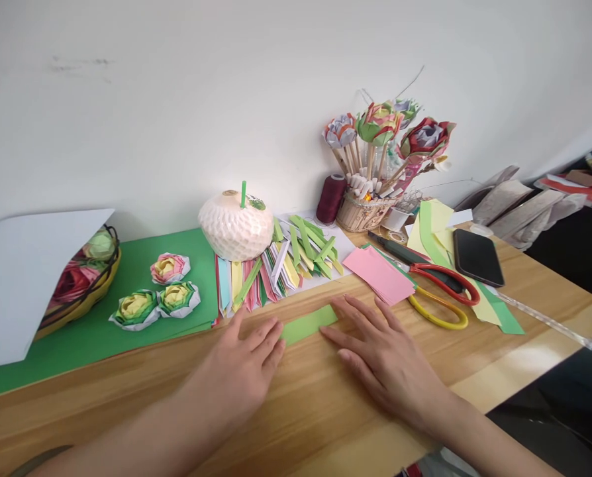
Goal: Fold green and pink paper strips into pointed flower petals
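A light green paper strip (303,326) lies flat on the wooden table, between my two hands. My left hand (249,358) rests at its left end, fingers stretched out and touching or just over the paper. At the strip's right end my right hand (375,351) lies with fingers spread, fingertips on the paper and tabletop. Just beyond the right fingertips is a stack of pink paper (380,273). Behind the left hand lie many folded paper strips (296,255) in green, white, yellow and pink.
Scissors (440,318) with red and yellow handles lie right, beside a black phone (478,257). A pink-white fruit-shaped ornament (236,225), a maroon thread spool (332,199) and a basket (360,213) of paper flowers stand along the wall. Paper lotuses (179,299) sit on green sheets (142,248) at left.
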Available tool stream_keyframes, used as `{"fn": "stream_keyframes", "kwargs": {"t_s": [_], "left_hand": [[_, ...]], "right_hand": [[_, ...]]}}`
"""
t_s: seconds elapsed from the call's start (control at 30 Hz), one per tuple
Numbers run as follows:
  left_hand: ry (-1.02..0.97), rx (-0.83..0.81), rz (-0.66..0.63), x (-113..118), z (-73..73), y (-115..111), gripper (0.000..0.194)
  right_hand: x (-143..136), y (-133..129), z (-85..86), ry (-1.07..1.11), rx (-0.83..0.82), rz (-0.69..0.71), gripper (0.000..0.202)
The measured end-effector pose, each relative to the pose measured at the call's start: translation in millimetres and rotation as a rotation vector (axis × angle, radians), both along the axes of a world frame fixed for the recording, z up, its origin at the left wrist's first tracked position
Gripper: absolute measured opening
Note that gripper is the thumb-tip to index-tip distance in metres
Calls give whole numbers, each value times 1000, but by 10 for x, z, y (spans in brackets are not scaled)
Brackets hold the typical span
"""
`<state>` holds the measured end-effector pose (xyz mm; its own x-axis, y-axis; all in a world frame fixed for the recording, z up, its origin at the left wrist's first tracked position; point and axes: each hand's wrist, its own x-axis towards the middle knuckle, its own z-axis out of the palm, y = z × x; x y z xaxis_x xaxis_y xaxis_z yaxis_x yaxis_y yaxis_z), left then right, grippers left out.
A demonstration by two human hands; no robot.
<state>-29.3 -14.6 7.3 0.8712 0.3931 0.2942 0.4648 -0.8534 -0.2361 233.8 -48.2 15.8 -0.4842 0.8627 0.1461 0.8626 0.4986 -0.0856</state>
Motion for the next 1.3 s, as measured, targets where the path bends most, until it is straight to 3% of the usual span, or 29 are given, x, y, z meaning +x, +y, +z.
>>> {"fn": "stream_keyframes", "kwargs": {"t_s": [0.23, 0.37, 0.6, 0.7, 0.8, 0.93, 1.03, 1.13, 1.3], "left_hand": [[93, -188, 28, -113, -29, 62, 28], [137, -358, 23, -153, 34, 102, 34], [247, -668, -83, -313, 308, 228, 89], [260, -734, -105, -353, 356, 251, 99], [224, -703, -77, -331, 352, 250, 92], [106, -644, -50, -249, 377, 261, 63], [-2, -579, -11, -203, 424, 282, 46], [-78, -497, 116, -165, 417, 266, 33], [-97, -570, 218, -21, 298, 132, 33]], "right_hand": [[155, 20, -79, 9, 38, -50, 35], [174, 10, -103, 0, 58, -18, 35], [224, 12, -174, 81, 97, 27, 36], [220, 26, -167, 221, 84, -14, 35], [156, 40, -146, 275, 32, -39, 40], [42, 39, -143, 247, -52, 29, 50], [-15, 9, -156, 296, -82, 15, 30], [-78, -31, -148, 354, -101, 12, 3], [-231, -93, -97, 321, -19, -25, 7]]}}
